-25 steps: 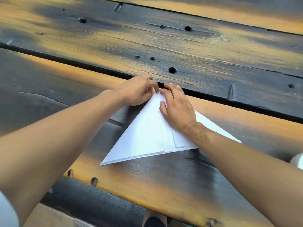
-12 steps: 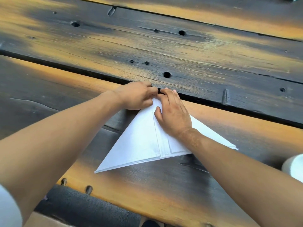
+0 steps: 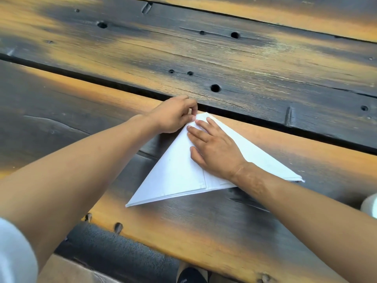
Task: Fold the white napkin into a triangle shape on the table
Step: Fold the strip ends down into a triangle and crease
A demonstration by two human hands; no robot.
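Already the white napkin [image 3: 177,172] lay folded into a triangle on the near plank of the wooden table [image 3: 234,227], its long edge toward the person and its apex pointing away, close to the dark gap between the planks [image 3: 102,82]. Stacked layers showed along the near edge, and a hemmed seam ran from that edge up under the right palm.

The left hand [image 3: 173,115] sat at the apex with its fingers curled; thumb and forefinger appeared to pinch the napkin's tip from the left side, though the exact contact was partly hidden by the knuckles. The right hand [image 3: 214,148] rested flat on top of the cloth, fingers straight and slightly spread, the fingertips reaching toward the apex just beside the left hand's fingers, the thumb stretched out to the left across the cloth. It pressed the napkin down and gripped nothing.

Both forearms were bare and crossed the table's near edge from the bottom corners of the view; the right wrist covered part of the napkin's right half. A white sleeve [image 3: 14,252] showed at the lower left. At the right margin a white rounded object [image 3: 370,205] sat on the table, too cropped to identify. Below the table's edge a dark shoe [image 3: 189,275] was visible on the floor.
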